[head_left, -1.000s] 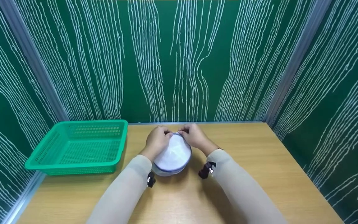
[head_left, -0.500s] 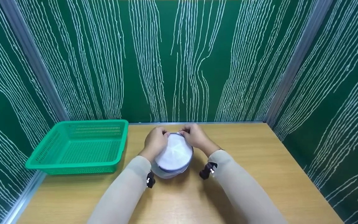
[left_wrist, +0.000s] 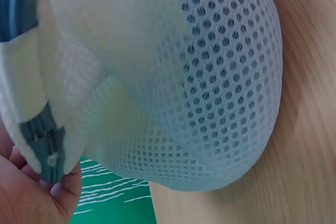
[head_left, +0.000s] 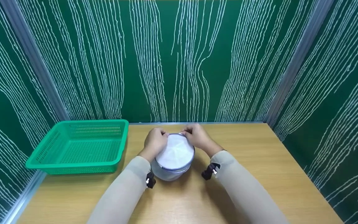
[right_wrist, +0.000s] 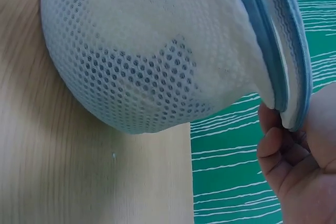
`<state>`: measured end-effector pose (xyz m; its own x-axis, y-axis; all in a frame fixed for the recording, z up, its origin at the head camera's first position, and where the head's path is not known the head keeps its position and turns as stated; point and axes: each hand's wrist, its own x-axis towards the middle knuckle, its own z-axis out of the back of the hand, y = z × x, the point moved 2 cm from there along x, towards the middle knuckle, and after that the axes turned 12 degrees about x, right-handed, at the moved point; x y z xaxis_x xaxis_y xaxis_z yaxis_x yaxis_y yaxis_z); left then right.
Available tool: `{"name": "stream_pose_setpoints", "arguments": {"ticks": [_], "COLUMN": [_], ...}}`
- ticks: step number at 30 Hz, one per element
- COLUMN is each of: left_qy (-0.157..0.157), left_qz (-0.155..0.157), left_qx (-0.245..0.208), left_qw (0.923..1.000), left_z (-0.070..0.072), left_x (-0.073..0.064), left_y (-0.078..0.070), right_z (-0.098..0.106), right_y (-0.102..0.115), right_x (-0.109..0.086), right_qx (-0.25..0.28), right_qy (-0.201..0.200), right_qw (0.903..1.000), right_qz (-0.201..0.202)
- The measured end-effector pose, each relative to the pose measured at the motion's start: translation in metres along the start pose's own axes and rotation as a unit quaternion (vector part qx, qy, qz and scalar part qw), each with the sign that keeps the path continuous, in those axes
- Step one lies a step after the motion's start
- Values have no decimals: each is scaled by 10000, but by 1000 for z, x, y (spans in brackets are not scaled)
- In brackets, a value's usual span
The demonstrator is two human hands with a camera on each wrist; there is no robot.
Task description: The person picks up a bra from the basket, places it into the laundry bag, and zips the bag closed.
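A white mesh laundry bag (head_left: 175,152) with blue edging stands on the table, its round top facing up. My left hand (head_left: 155,141) pinches the far left of its rim. In the left wrist view, thumb and fingers hold the bag's edge at the grey-blue zipper end (left_wrist: 44,140). On the far right of the rim, my right hand (head_left: 197,137) grips the edge between thumb and fingers. The right wrist view shows two blue trim bands (right_wrist: 294,40) running side by side down to those fingers. The mesh body (right_wrist: 131,77) is rounded and puffed out.
A green plastic basket (head_left: 117,165) sits at the left back of the wooden table (head_left: 259,180). Green panels (head_left: 210,93) with white wavy lines enclose the back and sides. A black wrist mount (head_left: 210,171) hangs beneath each sleeve.
The bag's top has shifted slightly right and more of its near mesh side shows below the rim. My right hand has moved a little right; the hands are slightly farther apart.
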<state>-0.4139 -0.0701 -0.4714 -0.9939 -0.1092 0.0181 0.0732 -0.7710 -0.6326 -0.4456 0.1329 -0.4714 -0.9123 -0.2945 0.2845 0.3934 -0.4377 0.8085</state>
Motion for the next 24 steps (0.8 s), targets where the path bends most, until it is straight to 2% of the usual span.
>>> {"name": "stream_pose_setpoints", "arguments": {"ticks": [4,9,19,24], "left_qy": [-9,-52,-149,18], "left_qz": [17,149,329,560], "left_qx": [-60,-200,-539,-827], "left_qw": [10000,9997,9979,9950], "left_z": [1,5,9,8], "left_x": [0,1,4,4], "left_y": [1,4,18,24], "right_z": [2,8,17,19], "right_y": [1,-1,-7,-11], "right_x": [-1,0,0,-1], "right_qx": [87,203,268,368], "right_qy": [66,-45,-115,-192], "right_qw": [9999,9995,9981,9968], "right_qz": [-90,-254,-539,-683]}}
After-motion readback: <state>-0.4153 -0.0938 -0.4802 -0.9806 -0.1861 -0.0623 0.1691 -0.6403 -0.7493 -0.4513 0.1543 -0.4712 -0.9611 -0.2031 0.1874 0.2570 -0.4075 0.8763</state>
